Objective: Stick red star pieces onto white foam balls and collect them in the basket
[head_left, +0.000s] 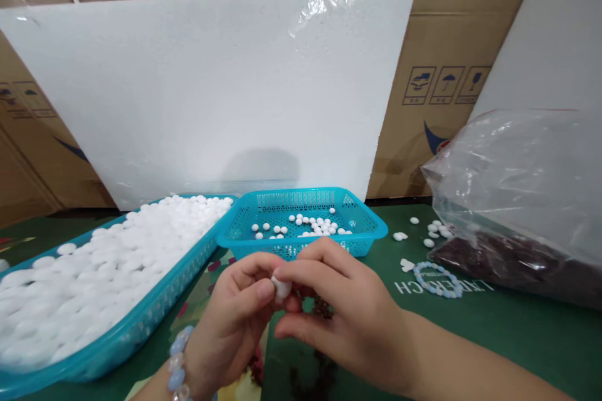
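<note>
Brown cardboard cartons [437, 75] wall off the back of the scene, and a large white foam board [197, 94] leans against them, with a strip of clear film clinging to its top right corner. Below lies a dark green printed table mat [517, 332].

Low in the middle, both hands meet over the mat. The left hand [230, 326] and the right hand [348, 319] are curled nearly closed, thumbs and forefingers pinching a small white oval bead [282, 288] between them. Something dark sits under the right fingers, too hidden to tell what it is. A bracelet of pale blue and clear beads [177, 366] circles the left wrist.

On the left, a long turquoise plastic basket [141, 326] is heaped with white oval beads. Just beyond the hands stands a smaller turquoise mesh basket [357, 210], touching the long one at its corner, with a scatter of the same white beads on its floor.

To the right, a second pale blue bead bracelet [437, 279] lies flat on the mat, near a few loose white beads [426, 232]. Further right slumps a big clear plastic bag [527, 182] with dark reddish-brown material at its bottom. Dark crumbs [310, 382] speckle the mat below the hands.
</note>
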`<state>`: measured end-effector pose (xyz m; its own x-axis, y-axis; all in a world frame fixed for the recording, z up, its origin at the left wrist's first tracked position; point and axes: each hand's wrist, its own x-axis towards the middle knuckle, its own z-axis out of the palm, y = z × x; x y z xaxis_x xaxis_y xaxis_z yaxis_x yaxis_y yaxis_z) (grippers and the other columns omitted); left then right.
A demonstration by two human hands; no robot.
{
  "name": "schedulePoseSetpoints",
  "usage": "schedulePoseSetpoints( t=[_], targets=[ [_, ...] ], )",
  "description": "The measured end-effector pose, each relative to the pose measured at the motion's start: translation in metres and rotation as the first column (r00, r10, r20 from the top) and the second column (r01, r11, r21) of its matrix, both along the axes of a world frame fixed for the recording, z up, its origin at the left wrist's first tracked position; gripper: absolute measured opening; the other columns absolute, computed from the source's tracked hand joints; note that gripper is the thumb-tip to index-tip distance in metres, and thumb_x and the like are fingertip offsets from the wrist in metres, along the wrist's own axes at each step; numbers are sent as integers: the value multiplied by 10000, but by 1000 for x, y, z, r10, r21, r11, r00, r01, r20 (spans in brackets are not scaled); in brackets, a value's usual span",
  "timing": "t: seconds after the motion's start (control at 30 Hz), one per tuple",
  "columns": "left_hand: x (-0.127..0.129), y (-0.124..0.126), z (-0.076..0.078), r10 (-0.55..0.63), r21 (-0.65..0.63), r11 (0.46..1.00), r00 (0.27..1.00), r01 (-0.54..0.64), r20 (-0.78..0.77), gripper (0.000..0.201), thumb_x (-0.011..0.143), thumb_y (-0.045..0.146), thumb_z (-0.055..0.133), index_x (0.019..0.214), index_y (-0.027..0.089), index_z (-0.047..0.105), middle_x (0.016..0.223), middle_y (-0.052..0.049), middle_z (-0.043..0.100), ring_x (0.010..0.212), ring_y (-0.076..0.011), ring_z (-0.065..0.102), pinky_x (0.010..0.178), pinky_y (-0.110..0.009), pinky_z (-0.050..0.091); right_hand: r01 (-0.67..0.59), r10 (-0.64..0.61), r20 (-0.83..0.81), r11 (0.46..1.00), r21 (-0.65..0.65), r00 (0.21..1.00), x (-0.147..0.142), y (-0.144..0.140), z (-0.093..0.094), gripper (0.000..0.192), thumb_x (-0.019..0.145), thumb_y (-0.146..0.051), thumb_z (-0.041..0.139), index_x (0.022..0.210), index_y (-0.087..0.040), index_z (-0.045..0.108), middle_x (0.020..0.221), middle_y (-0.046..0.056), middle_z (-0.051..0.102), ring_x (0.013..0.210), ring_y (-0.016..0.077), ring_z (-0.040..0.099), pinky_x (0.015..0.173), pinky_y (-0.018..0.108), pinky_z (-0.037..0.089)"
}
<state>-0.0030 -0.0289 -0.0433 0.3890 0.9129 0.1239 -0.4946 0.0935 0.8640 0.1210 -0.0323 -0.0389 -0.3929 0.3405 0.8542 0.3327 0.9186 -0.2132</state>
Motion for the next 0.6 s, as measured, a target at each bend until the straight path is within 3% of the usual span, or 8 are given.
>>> schedulePoseSetpoints(
  t=[0.4, 0.6],
  targets=[
    [2, 2, -1, 13, 1, 1000, 997, -13, 79, 195, 510, 130, 617, 616, 203, 469, 447, 43, 572, 418, -63, 513, 399, -106, 400, 22, -24, -22, 996, -83, 999, -3, 1, -4, 230, 560, -137, 586, 775, -101, 511, 586, 7, 465, 524, 79, 449, 450, 158, 414],
    [2, 3, -3, 73, -32, 997, 995, -71, 61, 170, 519, 161, 612, 626, 198, 485, 497, 41, 568, 436, -66, 517, 380, -107, 402, 4, -7, -9, 964, -265, 1000, 3, 5, 8, 287, 466, -192, 654, 710, -121, 521, 584, -8, 473, 533, 85, 439, 455, 184, 394]
  ],
)
